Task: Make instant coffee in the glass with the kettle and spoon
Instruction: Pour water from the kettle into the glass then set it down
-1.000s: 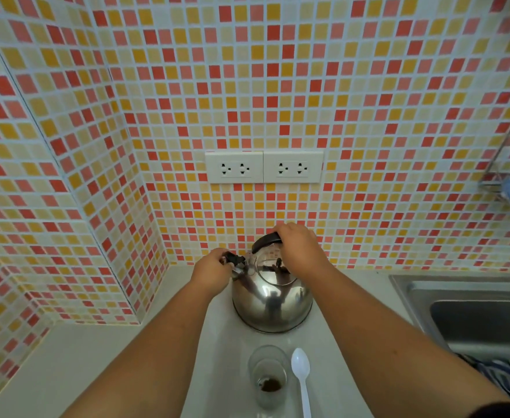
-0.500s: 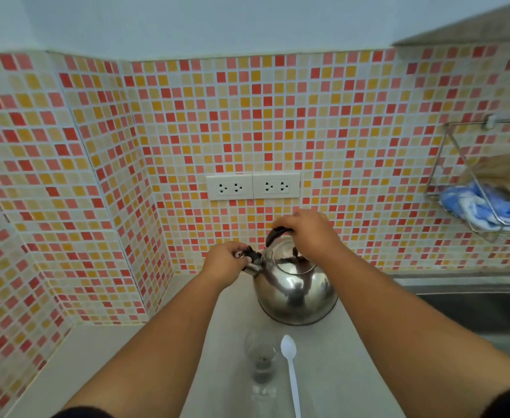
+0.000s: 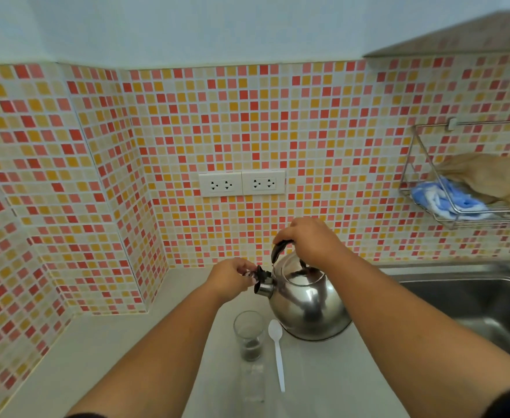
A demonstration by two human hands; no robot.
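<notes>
The right hand (image 3: 308, 239) was wrapped over the black handle (image 3: 280, 248) on top of the steel kettle (image 3: 308, 300), which sat on the pale counter (image 3: 97, 351) just behind the glass (image 3: 248, 334) and the white plastic spoon (image 3: 277, 348). The left hand (image 3: 231, 276) was pinched narrow on the little black cap (image 3: 259, 274) at the spout (image 3: 265, 288), apparently working it open. Dark coffee powder (image 3: 250, 351) lay in the bottom of the glass, no water in it yet. That kettle looked rigid and likely heavy if full; polished steel is slick and may be hot, so the insulated handle was the right place to hold. The glass was thin, tall and tippable, so a steady pour mattered. The spoon was light and slightly bendy, best picked up by its stem. The sink (image 3: 473, 300) sat just to the right.
</notes>
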